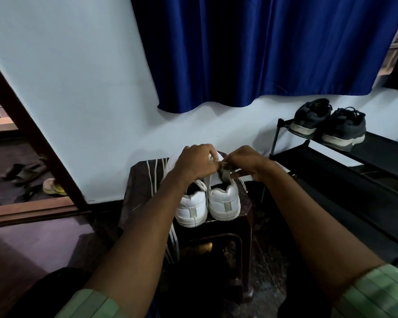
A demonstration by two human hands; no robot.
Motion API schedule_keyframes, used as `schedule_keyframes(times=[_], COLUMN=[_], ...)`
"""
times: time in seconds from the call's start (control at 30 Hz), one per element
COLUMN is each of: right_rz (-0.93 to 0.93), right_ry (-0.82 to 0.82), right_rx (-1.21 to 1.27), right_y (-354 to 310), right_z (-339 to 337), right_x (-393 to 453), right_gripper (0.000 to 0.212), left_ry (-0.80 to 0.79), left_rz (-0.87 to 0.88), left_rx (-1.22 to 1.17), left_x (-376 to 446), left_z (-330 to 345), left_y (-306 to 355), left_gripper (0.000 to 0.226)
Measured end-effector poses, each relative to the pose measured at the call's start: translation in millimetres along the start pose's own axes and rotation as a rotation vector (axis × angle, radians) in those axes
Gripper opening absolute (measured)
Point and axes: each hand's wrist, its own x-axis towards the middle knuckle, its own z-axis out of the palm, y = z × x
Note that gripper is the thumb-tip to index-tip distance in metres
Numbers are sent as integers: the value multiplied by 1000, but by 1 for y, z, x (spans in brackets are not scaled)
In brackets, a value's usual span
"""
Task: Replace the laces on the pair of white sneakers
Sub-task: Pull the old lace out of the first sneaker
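Both hands [224,165] pinch right white sneaker [224,201] tongue; no legible writing

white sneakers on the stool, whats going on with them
A person is working on the right white sneaker, both hands up at its tongue: the left hand and right hand pinch around the lace area. The left white sneaker stands beside it on the dark stool. Loose white laces lie across the stool's left side.

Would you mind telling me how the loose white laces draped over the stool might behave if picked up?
The white laces are probably floppy: they hang limp over the stool edge. Likely light, being thin flat strips. They may slide off if tugged.
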Motion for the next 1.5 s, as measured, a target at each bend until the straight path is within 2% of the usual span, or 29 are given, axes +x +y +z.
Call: schedule_keyframes(times=[0.07,0.13,0.2,0.3,0.33,0.37,0.43,0.5,0.6,0.7,0.8,1.0,1.1,1.13,1.17,1.27,1.3,1.33,1.37,1.43,1.5], right_rz=[0,-1,-2,-5,-7,-9,-9,-7,0,-1,-12,-19,-17,-17,-16,-13,-20,-27,-33,-45,-129], right_ry=[0,8,15,13,10,6,2,2,2,4,7,-14,-13,-7,-5,-21,-24,-22,-19,-3,39], right_rx=[-2,-15,-23,-13,-10,-10,-10,-5,-5,-8,-3,-9,8,8,5,1,-2,-11,-27,-56,-108], right_y=[1,2,3,4,4,4,3,3,2,1,0,-1,-2,-2,-2,-3,-4,-4,-4,-4,-3], right_z=[0,-1,-2,-2,-2,-2,-2,-2,-2,-3,-2,-4,-3,-3,-3,-4,-4,-4,-4,-3,-2], right_x=[2,4,7,7,7,7,6,5,4,1,-1,-5,-6,-5,-5,-6,-7,-7,-8,-8,-8], right_gripper=[21,18,19,21,21,20,21,22,24,26,26,23,26,26,25,24,24,24,23,21,17], left_ry=[35,79,124,101,80,60,34,42,63,120,107,85,43,34,19,36,66,88,104,127,143], left_rz=[79,84,41,-121,-163,-180,-169,-70,98,127,92,136,75,16,-65,-288,-333,-341,-322,-275,-282], left_rx=[151,128,-139,-753,-831,-792,-434,-97,204,269,283,197,238,140,-62,-921,-1075,-1108,-1015,-675,-391], left_x=[1,4,5,2,2,1,2,1,3,6,6,0,3,3,4,3,2,2,2,1,1], left_z=[3,5,3,-3,-5,-6,-4,1,6,4,4,5,4,5,4,-5,-7,-11,-14,-17,-14], left_y=[1,4,8,14,15,15,11,4,0,4,5,4,7,9,12,17,16,16,14,11,7], left_gripper=[15,19,24,30,32,33,33,35,30,30,34,13,20,26,30,28,29,32,32,28,31])
